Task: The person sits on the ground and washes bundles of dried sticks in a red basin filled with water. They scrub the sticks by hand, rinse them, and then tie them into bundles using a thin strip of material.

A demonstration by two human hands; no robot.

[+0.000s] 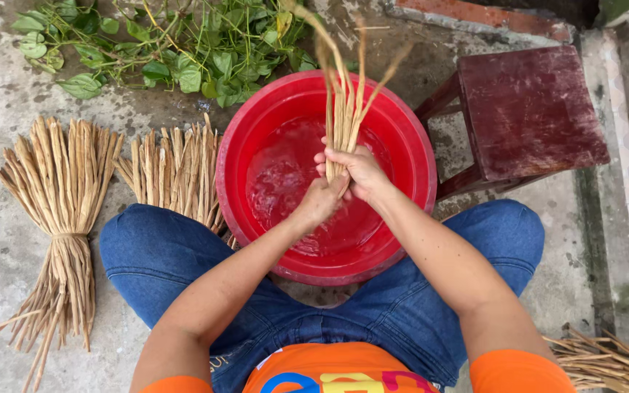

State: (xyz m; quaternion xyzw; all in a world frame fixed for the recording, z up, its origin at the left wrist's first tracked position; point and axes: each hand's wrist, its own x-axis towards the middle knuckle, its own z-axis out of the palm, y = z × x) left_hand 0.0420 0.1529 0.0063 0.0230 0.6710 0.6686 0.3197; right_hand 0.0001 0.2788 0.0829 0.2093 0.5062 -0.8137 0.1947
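1. Head view: I see my left hand (319, 201) and right hand (360, 169) pressed together over the red basin (409, 138), both fists wrapped around a small bunch of pale dried stalks (343, 109).
2. The fingers of both hands are curled tight on the bunch's lower end, so its loose ends fan upward and away from me.
3. The bunch sits above the water, near the basin's middle, probably so drips fall back inside.
4. The basin rests on the concrete between my knees, within easy reach.
5. To my left lie a tied bundle (60, 211) and a loose bundle (176, 171) of the same stalks, apart from the water.
6. Green leafy vines (183, 44) lie beyond the basin; a dark red stool (529, 109) stands just beside it on my right.
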